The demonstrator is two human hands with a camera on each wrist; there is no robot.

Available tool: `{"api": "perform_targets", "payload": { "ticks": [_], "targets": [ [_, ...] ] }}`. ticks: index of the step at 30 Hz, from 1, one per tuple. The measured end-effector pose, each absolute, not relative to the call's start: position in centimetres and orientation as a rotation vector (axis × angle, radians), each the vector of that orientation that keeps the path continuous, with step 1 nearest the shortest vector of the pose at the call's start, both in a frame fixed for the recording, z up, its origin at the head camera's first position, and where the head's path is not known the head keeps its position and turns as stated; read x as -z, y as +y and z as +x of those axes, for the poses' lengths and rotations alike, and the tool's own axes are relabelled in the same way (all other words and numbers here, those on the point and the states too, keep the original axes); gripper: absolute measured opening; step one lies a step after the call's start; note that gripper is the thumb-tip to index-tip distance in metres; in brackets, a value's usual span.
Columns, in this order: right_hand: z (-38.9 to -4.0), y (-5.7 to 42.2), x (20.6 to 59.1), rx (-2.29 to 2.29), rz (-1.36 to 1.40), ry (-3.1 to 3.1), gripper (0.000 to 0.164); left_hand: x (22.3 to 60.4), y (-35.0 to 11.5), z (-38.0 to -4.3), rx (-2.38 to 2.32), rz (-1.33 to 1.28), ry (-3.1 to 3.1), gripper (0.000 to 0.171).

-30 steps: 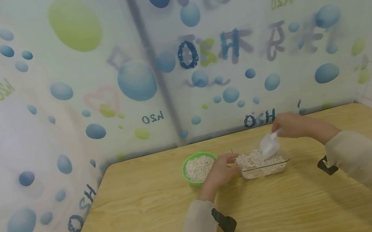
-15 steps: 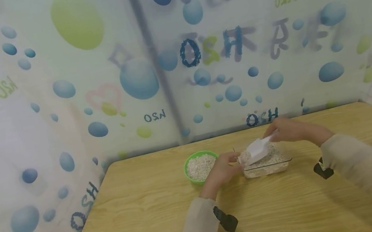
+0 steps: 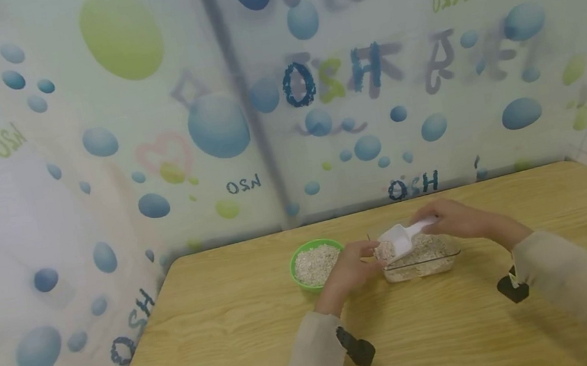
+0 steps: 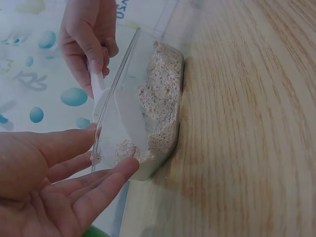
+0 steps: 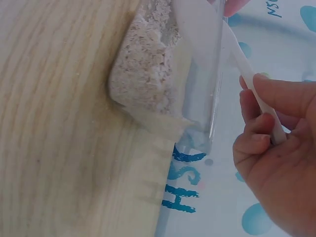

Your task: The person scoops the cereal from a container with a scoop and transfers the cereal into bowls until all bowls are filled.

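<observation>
A clear rectangular container (image 3: 427, 269) of oat flakes stands on the table. My left hand (image 3: 350, 269) is at its left end, with fairly straight fingers against the end wall in the left wrist view. My right hand (image 3: 451, 219) grips the handle of a white scoop (image 3: 399, 241). In the right wrist view, the thumb lies along the scoop handle (image 5: 245, 66) and the fingers curl round it. The scoop's bowl is down inside the container toward the left end, beside some oat flakes (image 4: 127, 149).
A green bowl (image 3: 296, 278) full of oat flakes (image 3: 315, 265) sits just left of the container, partly behind my left hand. The wooden table (image 3: 226, 337) meets a wall (image 3: 207, 223) printed with bubbles at its back edge.
My right hand has moved the scoop left within the container and lowered its handle, so the scoop lies flatter. The left hand has stayed at the container's left end.
</observation>
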State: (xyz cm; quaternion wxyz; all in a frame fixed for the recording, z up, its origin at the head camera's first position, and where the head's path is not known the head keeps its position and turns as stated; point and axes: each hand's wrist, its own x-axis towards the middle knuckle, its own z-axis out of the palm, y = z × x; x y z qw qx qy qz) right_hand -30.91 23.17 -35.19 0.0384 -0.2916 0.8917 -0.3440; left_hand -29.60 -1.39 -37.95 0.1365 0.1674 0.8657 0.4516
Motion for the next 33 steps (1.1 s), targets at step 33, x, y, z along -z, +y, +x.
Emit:
{"api": "perform_targets", "payload": {
  "ticks": [33],
  "targets": [
    [-29.1,25.9,35.1,1.307,-0.744,2.740,0.033,34.8,-5.7,-29.6,-1.276,0.662,2.550,0.037]
  ]
}}
